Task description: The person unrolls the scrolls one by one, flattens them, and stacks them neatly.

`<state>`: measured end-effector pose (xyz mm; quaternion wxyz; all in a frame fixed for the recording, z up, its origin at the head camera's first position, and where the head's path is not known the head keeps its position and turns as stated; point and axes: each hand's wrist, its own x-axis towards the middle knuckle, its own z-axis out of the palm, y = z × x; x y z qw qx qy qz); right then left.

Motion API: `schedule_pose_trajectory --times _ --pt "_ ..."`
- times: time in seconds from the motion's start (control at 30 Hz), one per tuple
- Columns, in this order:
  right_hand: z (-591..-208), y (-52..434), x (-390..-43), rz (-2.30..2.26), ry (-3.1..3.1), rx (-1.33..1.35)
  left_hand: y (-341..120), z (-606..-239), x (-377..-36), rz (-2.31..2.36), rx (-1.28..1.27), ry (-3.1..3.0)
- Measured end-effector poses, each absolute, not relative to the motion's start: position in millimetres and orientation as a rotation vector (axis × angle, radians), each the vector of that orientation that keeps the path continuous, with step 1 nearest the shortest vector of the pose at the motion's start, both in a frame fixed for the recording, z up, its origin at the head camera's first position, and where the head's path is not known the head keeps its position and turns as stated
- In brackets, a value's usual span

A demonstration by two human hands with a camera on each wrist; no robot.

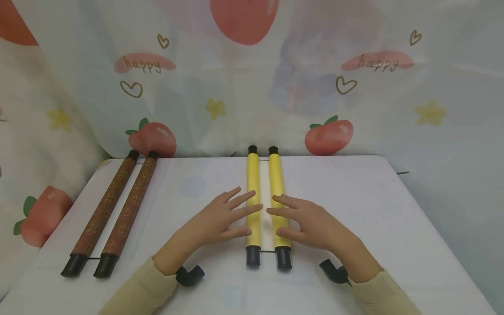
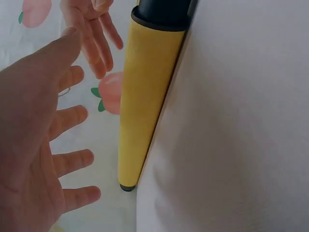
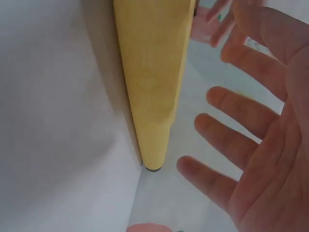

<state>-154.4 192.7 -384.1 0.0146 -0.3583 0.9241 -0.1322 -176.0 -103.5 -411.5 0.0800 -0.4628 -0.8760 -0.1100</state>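
At the far left of the head view a brown patterned scroll (image 1: 112, 212) lies with its two rollers side by side, running from the back of the white table (image 1: 374, 205) toward the near left corner, its black end caps close to the table's left edge. Right of it, bare tabletop stretches to the middle of the frame, which gives the left forearm room to slide.

In the centre the yellow scroll (image 1: 277, 192) lies almost fully rolled, two yellow rollers nearly parallel with a narrow white strip between them, black caps at both ends. The left hand (image 1: 220, 218) rests flat, fingers straight and spread, fingertips on the left roller and holding nothing. The right hand (image 1: 311, 221) mirrors it, fingers extended over the right roller, nothing gripped. The wrist views show splayed fingers beside each yellow tube rather than round it.

The likely trouble, as I judge it: with only flat fingers on round tubes, uneven pressure could roll one tube askew, crease the paper between them or send it skidding.

To the right the table stays open up to its right edge, well apart from the scroll; the printed curtain (image 1: 252, 78) closes off the back edge just behind the far caps
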Motion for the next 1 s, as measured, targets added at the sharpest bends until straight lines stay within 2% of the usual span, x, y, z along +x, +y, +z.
schedule_pose_trajectory --times 0.63,1.0 --pt "-398.0 197.0 -146.3 -0.386 2.86 -1.31 -98.9 -411.9 -165.3 -0.29 -1.487 -2.737" --pt "-400.0 199.8 -152.2 -0.335 2.85 -1.268 -98.9 -416.9 -166.9 -0.267 -1.497 -2.689"
